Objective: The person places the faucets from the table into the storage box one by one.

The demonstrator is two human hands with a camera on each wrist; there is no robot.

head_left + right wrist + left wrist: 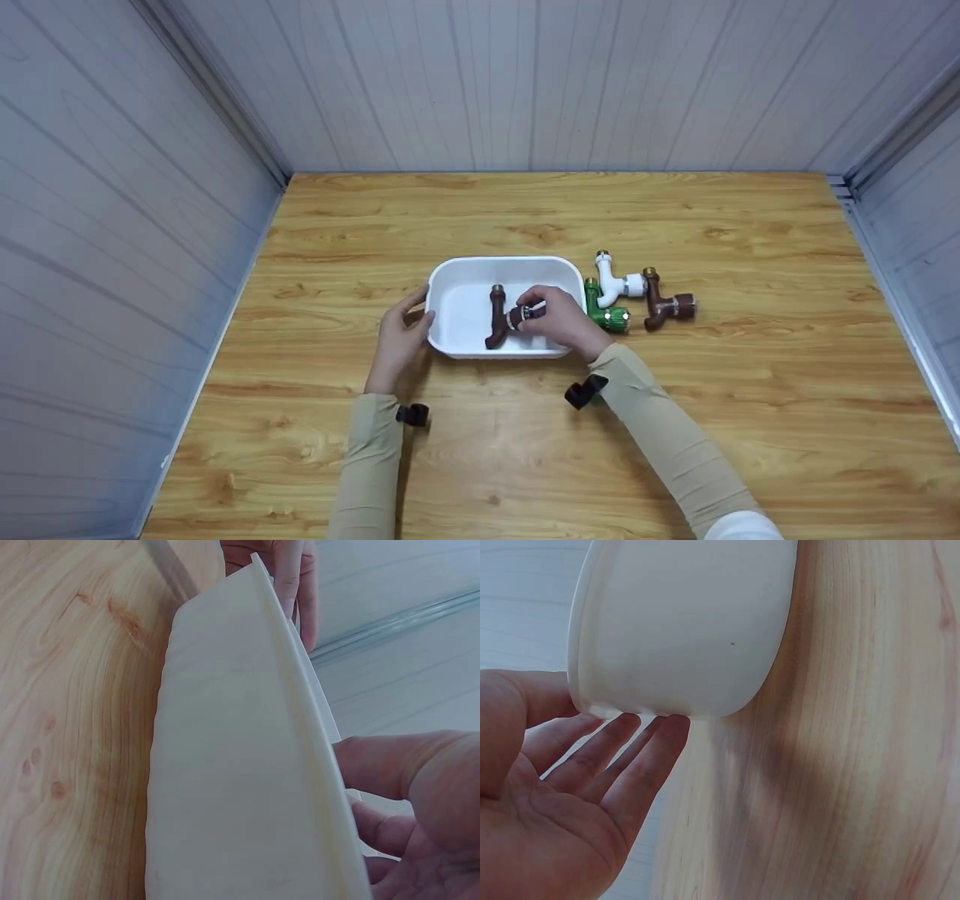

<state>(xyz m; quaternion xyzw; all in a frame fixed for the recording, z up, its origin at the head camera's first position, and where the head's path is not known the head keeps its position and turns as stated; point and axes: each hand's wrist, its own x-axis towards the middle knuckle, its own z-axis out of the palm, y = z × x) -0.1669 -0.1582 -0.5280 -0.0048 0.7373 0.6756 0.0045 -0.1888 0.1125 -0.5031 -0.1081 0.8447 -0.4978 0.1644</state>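
Note:
A white plastic tub [465,262] stands on the wooden table. My left hand [401,337] holds its left end, fingertips [676,724] against the outer wall and the thumb at the rim. My right hand [559,319] reaches over the right part of the tub. Between its thumb and fingers it pinches the round handle of a brown tap [497,319], inside the tub with its brass threaded end pointing away from me. In the right wrist view the tub's wall [232,735] hides the tap.
Right of the tub lie a green tap [616,319], close against its side, a white tap [611,286] and a second brown tap [661,306]. Panelled walls [525,90] border the table [487,465] at the back and both sides.

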